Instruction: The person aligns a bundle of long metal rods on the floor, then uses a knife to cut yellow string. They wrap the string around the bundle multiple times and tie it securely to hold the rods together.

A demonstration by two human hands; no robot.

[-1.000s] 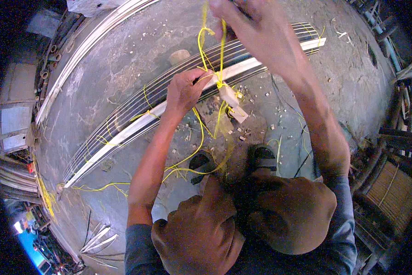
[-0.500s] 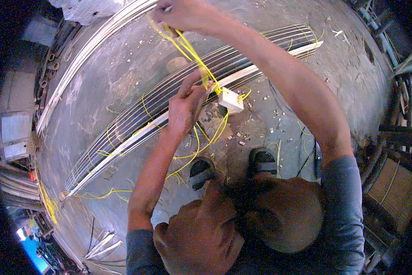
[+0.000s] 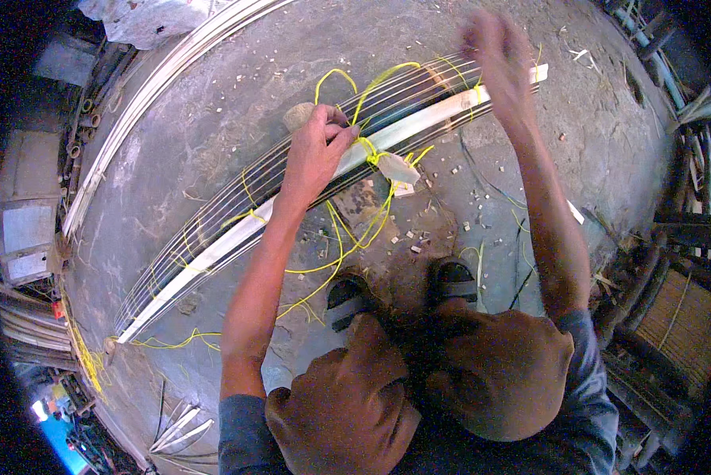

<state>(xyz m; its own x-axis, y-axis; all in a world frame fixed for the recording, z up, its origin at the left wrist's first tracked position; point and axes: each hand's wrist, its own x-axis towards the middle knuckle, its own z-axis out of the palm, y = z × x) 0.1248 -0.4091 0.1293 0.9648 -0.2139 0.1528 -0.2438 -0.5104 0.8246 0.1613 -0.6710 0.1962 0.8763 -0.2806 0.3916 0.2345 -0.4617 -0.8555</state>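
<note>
A long, narrow, boat-shaped frame of thin strips (image 3: 237, 186) lies slantwise on the ground, bound at intervals with yellow cord. A pale flat strip (image 3: 419, 123) runs along its near side. Near the frame's middle my left hand (image 3: 317, 150) pinches the yellow cord (image 3: 359, 119) beside a knot. Loose loops of that cord arch over the strips beyond the fingers. Tied below the knot hangs a pale wooden block (image 3: 397, 168), tilted. My right hand (image 3: 499, 67) is over the frame's right end, at the pale strip; motion smears its fingers.
A bundle of long pale strips (image 3: 146, 95) curves along the far left. A round stone-like lump (image 3: 297, 116) sits behind the frame. Wood chips scatter near my sandals (image 3: 454, 277), and yellow cord (image 3: 189, 339) trails to the left. Woven matting (image 3: 682, 336) stands at right.
My right hand has let go of the raised yellow cords and swung right to the frame's end. The cords have dropped into loops, the block has tipped, and the pale strip shows a broader face.
</note>
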